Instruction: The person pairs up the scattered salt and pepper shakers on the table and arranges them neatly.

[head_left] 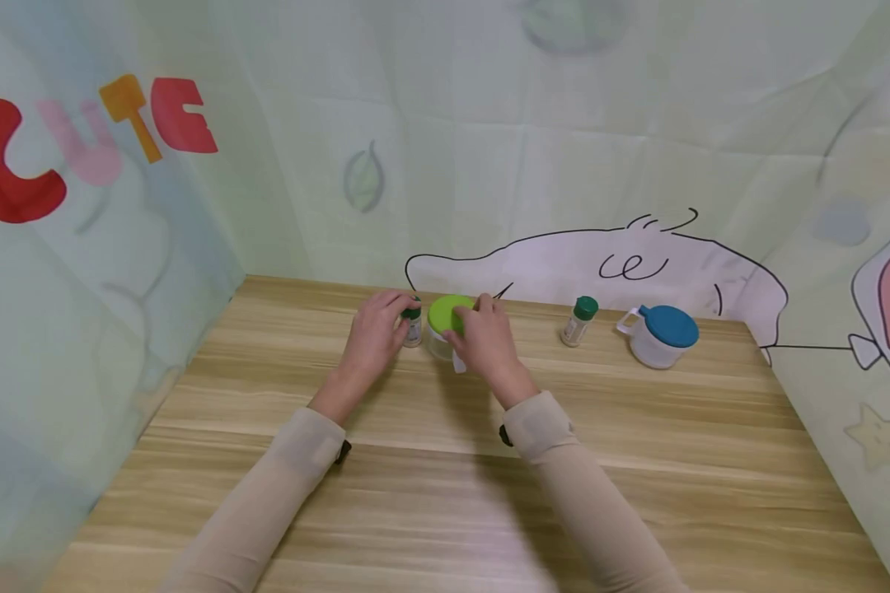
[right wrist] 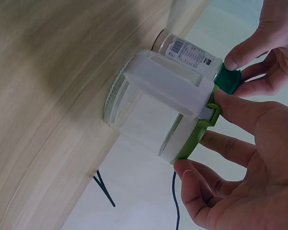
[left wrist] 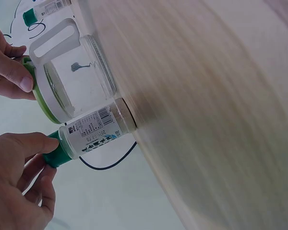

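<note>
Shaker [left wrist: 98, 132] and jar [right wrist: 141, 117] stand upright side by side near the back edge of the table [head_left: 415, 494], by the backdrop [head_left: 452, 173]; can't tell if they touch. Our left hand [head_left: 375, 326] pinches the shaker's cap [left wrist: 61, 155], thumb one side, fingers the other. Our right hand [head_left: 488, 342] grasps the jar by its lid [right wrist: 189, 143], thumb near the top of the handle [right wrist: 163, 84], fingers across the rim; handle faces our side. Both grips are high, so we'd call tipping the main risk: square wrists, even pressure, vertical loads, no sideways tug. Lid is probably the weak link: if it's badly seated, lifting by it alone could leave the jar body behind, so we should test with a light pull or shift to the handle. We shouldn't twist the cap, in case it's threaded. Spacing is tight, so we'd shift one at a time, or slide both level, to avoid a knock. Second shaker [head_left: 578, 323] and blue-lid jar [head_left: 658, 350] sit well apart to our right, out of the way.
</note>
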A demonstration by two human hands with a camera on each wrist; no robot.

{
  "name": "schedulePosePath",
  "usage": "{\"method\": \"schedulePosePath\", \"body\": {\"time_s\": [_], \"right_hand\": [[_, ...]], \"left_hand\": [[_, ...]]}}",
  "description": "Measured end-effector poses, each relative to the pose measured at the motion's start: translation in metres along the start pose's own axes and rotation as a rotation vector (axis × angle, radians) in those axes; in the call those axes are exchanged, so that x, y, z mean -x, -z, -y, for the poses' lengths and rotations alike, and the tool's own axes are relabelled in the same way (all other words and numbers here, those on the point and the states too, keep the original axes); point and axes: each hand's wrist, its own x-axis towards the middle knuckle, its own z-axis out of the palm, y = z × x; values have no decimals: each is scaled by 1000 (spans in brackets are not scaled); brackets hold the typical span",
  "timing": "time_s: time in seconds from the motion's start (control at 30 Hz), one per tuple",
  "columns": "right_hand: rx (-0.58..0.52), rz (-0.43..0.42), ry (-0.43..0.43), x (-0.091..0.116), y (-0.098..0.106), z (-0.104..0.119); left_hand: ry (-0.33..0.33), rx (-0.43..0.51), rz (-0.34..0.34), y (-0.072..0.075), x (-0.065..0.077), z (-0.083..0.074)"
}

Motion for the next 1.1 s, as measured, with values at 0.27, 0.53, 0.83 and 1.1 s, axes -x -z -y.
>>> {"method": "schedulePosePath", "body": {"time_s": [0.27,0.53,0.83,1.1], "right_hand": [[-20,-34,6,3,-6,8],[-59,-43,-12,7,-9,14],[-47,-40,-6,10,-13,13],[-43,-40,-1,12,-10,15]], "left_hand": [[20,-4,8,0,0,0],[8,5,6,0,1,0],[48,28,70,5,2,-3],[57,46,65,4,0,-3]]}}
